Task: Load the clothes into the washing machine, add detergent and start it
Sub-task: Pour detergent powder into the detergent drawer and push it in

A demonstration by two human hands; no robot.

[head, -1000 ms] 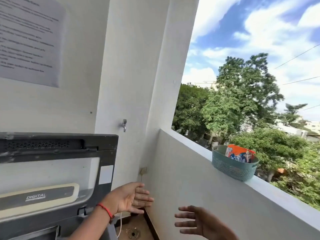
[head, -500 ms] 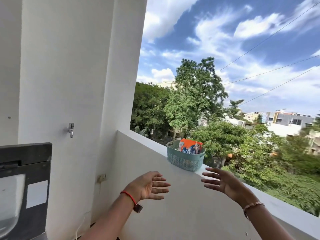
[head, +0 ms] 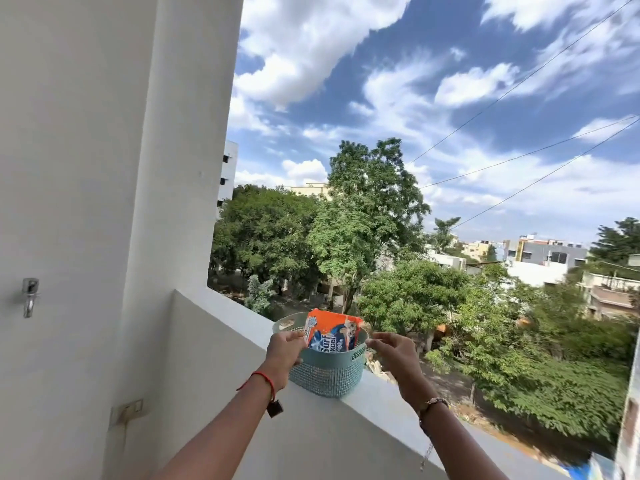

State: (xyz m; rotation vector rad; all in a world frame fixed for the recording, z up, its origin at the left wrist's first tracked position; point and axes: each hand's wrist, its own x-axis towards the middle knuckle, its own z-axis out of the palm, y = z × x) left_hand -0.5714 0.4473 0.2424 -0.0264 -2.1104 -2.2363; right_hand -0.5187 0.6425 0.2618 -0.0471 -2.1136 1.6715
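A small teal plastic basket (head: 329,374) stands on top of the white balcony wall (head: 388,407). An orange and blue detergent packet (head: 332,332) sticks upright out of it. My left hand (head: 284,349) grips the basket's left rim, fingers curled over the edge beside the packet. My right hand (head: 394,351) touches the basket's right rim with its fingertips. The washing machine and the clothes are out of view.
A white pillar (head: 180,168) rises on the left, with a metal tap (head: 30,296) on the wall beside it and a small switch plate (head: 127,408) lower down. Beyond the wall is a drop to trees and buildings.
The view has swung right, away from the washing machine. Both hands have reached forward from empty air to the basket and now hold its rim on either side.
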